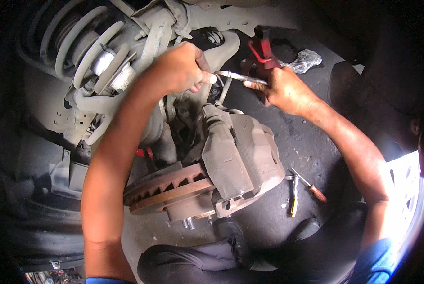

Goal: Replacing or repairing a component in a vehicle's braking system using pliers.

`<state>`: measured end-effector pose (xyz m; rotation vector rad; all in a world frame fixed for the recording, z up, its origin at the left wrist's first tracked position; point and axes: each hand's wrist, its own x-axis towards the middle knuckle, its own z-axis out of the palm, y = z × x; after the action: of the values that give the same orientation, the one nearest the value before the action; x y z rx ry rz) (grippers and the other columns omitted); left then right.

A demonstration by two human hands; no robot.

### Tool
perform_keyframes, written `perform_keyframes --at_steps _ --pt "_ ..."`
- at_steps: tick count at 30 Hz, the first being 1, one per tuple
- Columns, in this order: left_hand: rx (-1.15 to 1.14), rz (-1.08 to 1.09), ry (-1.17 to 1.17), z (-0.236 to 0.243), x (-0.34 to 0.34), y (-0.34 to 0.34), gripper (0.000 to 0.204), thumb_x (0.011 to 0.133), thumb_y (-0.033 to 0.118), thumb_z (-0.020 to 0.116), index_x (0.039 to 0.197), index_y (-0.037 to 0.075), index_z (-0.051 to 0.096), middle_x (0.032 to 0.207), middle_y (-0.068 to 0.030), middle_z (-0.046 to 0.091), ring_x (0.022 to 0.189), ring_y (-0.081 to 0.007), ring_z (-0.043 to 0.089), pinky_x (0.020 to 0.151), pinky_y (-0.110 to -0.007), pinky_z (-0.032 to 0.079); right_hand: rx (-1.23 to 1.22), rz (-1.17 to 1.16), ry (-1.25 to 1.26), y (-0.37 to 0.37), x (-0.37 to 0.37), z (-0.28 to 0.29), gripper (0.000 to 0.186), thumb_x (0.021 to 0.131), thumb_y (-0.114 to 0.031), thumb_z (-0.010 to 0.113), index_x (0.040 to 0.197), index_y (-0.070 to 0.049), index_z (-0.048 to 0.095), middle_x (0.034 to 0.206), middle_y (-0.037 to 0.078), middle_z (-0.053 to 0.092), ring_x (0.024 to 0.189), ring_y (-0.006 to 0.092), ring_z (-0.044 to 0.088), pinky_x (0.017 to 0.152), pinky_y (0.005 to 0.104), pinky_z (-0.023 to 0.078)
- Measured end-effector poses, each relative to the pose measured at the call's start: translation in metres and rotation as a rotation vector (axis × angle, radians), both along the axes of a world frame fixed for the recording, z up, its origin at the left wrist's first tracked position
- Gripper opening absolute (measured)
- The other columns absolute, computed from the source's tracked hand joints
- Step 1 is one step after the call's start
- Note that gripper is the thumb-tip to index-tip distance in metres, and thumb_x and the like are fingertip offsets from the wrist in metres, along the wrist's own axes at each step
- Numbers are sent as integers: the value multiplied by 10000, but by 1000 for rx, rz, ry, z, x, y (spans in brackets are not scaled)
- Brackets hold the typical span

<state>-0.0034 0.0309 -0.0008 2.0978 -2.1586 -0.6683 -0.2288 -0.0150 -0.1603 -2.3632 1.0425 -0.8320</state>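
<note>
My left hand (186, 68) is curled above the brake assembly, thumb and fingers closed beside the head of a slim silver wrench (238, 76). Whatever those fingers pinch is too small to tell. From the other side my right hand (290, 92) grips the wrench's shank, its thumb lying along the metal. The tool spans the gap between both hands, over a thin rod or hose (225, 91). Below them sits a grey, dusty brake caliper (252, 151), fitted over a rusty vented brake disc (169, 189) with wheel studs showing underneath.
A coil spring (91, 52) with a damper stands at the upper left. Behind my right hand are a red metal stand (265, 49) and a crumpled clear plastic bag (306, 60). A red-handled screwdriver (317, 193) and a yellow-handled tool (294, 206) lie on the floor.
</note>
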Motion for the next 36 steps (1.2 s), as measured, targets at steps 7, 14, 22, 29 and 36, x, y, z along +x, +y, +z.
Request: perform_keyframes --at_steps 7,14,22,29,36 --pt "65 144 33 -8 -13 9 403 948 210 781 1092 -159 707 863 -210 747 764 -220 765 658 -312 639 102 -13 -41 3 0 -3 458 997 -302 729 1284 20 577 784 179 682 737 272 673 701 430 522" --pt "28 468 584 -38 -12 40 285 1009 253 713 1116 -12 716 878 -54 728 787 -105 666 759 -238 517 398 38 25 33 -4 48 601 1001 -501 683 832 75 652 610 217 569 561 292 580 588 480 443" --pt "-111 444 681 -44 -14 53 293 983 272 760 1040 -15 743 845 -15 692 743 -73 613 724 -239 503 163 142 -335 30 -7 30 625 998 -517 675 1018 106 719 640 248 619 652 327 694 654 456 500" --pt "-114 379 619 -48 -7 47 198 989 172 739 1054 -14 741 843 16 672 736 -53 590 701 -209 485 361 135 -51 29 -18 62 508 1003 -465 674 1166 12 741 806 226 706 778 355 710 747 461 556" --pt "-123 337 655 -50 -10 48 213 993 154 729 1114 -22 723 886 3 695 742 -66 630 702 -204 501 734 254 -128 23 -21 67 553 1048 -518 596 1159 14 697 745 79 676 546 167 689 474 287 551"
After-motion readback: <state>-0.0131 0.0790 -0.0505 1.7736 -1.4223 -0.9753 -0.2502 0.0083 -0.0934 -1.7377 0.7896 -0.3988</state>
